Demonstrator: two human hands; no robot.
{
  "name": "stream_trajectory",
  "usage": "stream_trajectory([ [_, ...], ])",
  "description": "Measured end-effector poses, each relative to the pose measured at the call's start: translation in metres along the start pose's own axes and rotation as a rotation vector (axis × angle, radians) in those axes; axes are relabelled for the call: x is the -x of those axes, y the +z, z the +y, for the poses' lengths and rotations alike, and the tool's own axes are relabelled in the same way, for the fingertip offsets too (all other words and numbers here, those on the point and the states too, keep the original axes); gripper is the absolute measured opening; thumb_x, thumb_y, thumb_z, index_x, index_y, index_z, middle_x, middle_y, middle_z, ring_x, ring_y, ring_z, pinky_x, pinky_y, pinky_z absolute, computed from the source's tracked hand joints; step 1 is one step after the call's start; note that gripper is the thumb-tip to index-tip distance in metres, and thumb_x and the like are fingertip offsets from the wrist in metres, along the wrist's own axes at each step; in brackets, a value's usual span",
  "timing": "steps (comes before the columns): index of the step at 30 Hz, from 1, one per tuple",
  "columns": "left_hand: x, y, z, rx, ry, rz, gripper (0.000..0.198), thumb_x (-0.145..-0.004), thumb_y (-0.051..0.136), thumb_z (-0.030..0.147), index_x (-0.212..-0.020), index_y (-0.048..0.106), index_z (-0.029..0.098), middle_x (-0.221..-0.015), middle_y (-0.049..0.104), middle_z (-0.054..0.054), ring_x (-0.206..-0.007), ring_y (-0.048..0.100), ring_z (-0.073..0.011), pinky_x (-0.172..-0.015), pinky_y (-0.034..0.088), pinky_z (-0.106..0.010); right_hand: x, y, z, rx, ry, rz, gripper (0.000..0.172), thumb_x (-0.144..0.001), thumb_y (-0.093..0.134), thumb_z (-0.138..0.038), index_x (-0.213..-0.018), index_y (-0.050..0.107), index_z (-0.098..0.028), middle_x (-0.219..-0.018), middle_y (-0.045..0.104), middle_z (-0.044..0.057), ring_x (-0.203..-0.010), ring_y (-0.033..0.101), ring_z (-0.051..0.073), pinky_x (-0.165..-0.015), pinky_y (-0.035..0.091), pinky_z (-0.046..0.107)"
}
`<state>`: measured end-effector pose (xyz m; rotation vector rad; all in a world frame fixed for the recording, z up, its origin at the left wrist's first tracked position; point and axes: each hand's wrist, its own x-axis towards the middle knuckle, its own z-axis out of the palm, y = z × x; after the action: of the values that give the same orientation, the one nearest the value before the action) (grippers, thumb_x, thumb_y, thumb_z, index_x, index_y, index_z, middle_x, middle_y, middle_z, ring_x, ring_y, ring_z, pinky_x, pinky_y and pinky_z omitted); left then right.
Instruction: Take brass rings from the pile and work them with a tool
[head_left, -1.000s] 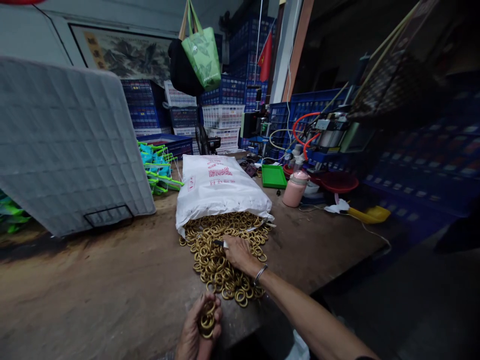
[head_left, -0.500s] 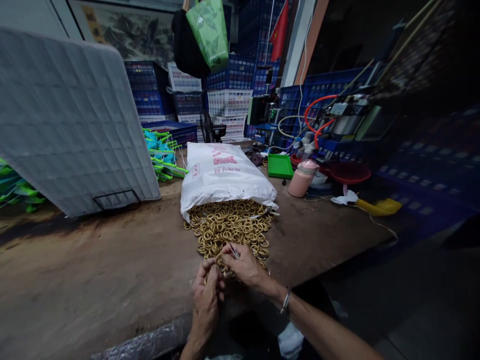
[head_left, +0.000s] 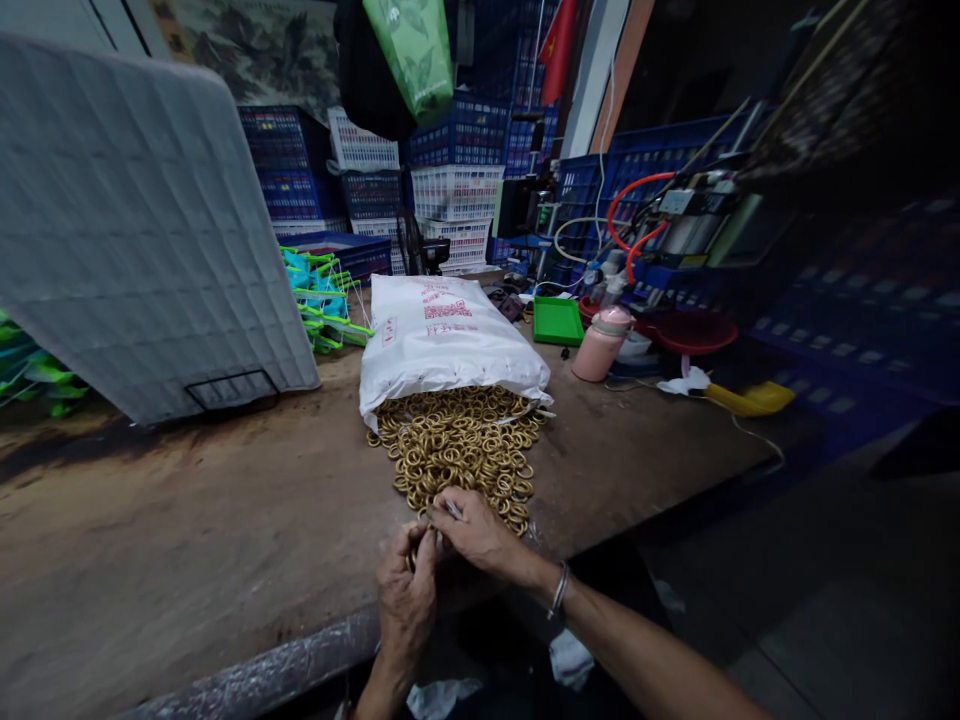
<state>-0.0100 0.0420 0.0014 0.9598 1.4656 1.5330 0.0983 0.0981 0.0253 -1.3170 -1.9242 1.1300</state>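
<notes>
Plainly, both hands work close together over the near edge of the tabletop (head_left: 247, 510); the left hand (head_left: 407, 590) is curled, its fingers folded round at least one brass-coloured ring (head_left: 412, 556), though how many lie in the palm cannot be told; the right hand (head_left: 480, 535) is drawn narrow, with a slim tool (head_left: 453, 509) lodged among its fingers and its fingertips meeting those of the left; whether they pinch a ring between them is hidden.

Beyond the hands, away from the near edge, lies the heap of loose rings (head_left: 465, 450); its spread runs from the mouth of the white sack (head_left: 457, 335) toward that edge, narrowing as it comes; the right hand is the nearer, just at the heap's near tip, while the left sits lower and to the left of it; so the heap lies ahead of the right hand, and ahead and to the right of the left one; the sack lies flat behind, its open mouth facing the near edge; farther back, to the sack's right, sits a green tray (head_left: 557, 320), with a pink bottle (head_left: 602, 345) beside it.
</notes>
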Motion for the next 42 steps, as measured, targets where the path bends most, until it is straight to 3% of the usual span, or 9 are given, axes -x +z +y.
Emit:
stream_trajectory([
  [3,0.002,0.0,0.0,0.125,-0.245,-0.121,0.024,-0.068,0.06,0.042,-0.074,0.058,0.019,-0.05,0.049,0.006,-0.039,0.042,-0.0071,-0.039,0.033,-0.017,0.0,0.002,-0.001,0.016,0.003,0.022,0.024,-0.077,0.046,-0.03,-0.058,0.044,-0.016,-0.052,0.033,-0.008,-0.05,0.03,0.006,-0.045,0.022,0.017],
  [5,0.002,0.0,0.001,0.23,-0.387,-0.174,0.031,-0.067,0.059,0.048,-0.075,0.052,0.019,-0.049,0.047,0.008,-0.034,0.038,-0.0047,-0.033,0.025,-0.014,0.001,0.002,-0.003,0.004,0.004,0.004,0.024,-0.077,0.046,-0.031,-0.058,0.043,-0.016,-0.052,0.033,-0.008,-0.049,0.03,0.005,-0.044,0.021,0.017],
  [7,0.003,-0.001,0.002,0.304,-0.429,-0.194,0.033,-0.065,0.06,0.049,-0.072,0.049,0.019,-0.051,0.048,0.008,-0.034,0.04,-0.0037,-0.033,0.025,-0.013,0.002,0.002,-0.005,-0.034,0.008,-0.028,0.025,-0.079,0.044,-0.031,-0.059,0.044,-0.016,-0.052,0.035,-0.007,-0.049,0.031,0.006,-0.045,0.023,0.017],
  [13,0.004,-0.004,0.007,0.375,-0.407,-0.221,0.03,-0.067,0.062,0.044,-0.069,0.047,0.018,-0.051,0.048,0.007,-0.037,0.04,-0.0032,-0.036,0.024,-0.013,0.003,0.0,-0.006,-0.121,-0.015,-0.061,0.029,-0.085,0.035,-0.034,-0.066,0.048,-0.015,-0.058,0.047,-0.004,-0.053,0.043,0.007,-0.05,0.031,0.017],
  [18,0.003,-0.006,0.007,0.386,-0.38,-0.216,0.03,-0.066,0.063,0.043,-0.07,0.048,0.018,-0.052,0.048,0.006,-0.039,0.04,-0.0035,-0.037,0.025,-0.014,0.008,0.001,-0.001,0.246,-0.102,-0.014,0.012,-0.077,0.04,-0.018,-0.075,0.052,-0.018,-0.061,0.052,-0.002,-0.057,0.045,0.009,-0.053,0.028,0.018],
  [22,0.001,-0.005,0.003,0.37,-0.378,-0.207,0.033,-0.063,0.064,0.046,-0.073,0.048,0.018,-0.051,0.047,0.007,-0.038,0.04,-0.0038,-0.036,0.024,-0.014,0.013,0.001,-0.003,0.514,-0.14,-0.073,0.023,-0.065,0.043,-0.008,-0.081,0.053,-0.021,-0.066,0.057,-0.001,-0.06,0.049,0.012,-0.053,0.024,0.021],
  [36,0.007,-0.006,0.006,0.322,-0.333,-0.238,0.028,-0.068,0.061,0.044,-0.071,0.049,0.018,-0.054,0.05,0.005,-0.041,0.042,-0.0044,-0.038,0.027,-0.014,0.012,-0.001,-0.006,0.696,-0.077,-0.109,0.018,-0.072,0.043,-0.015,-0.087,0.049,-0.02,-0.072,0.061,0.003,-0.065,0.054,0.015,-0.052,0.021,0.024],
  [42,0.016,-0.01,0.026,0.468,-0.408,-0.34,0.024,-0.07,0.061,0.039,-0.069,0.048,0.019,-0.053,0.05,0.005,-0.04,0.041,-0.0045,-0.035,0.025,-0.014,-0.007,-0.022,0.007,0.811,0.039,0.067,0.024,-0.07,0.04,-0.009,-0.089,0.051,-0.019,-0.072,0.062,0.004,-0.062,0.054,0.014,-0.054,0.023,0.025],
])
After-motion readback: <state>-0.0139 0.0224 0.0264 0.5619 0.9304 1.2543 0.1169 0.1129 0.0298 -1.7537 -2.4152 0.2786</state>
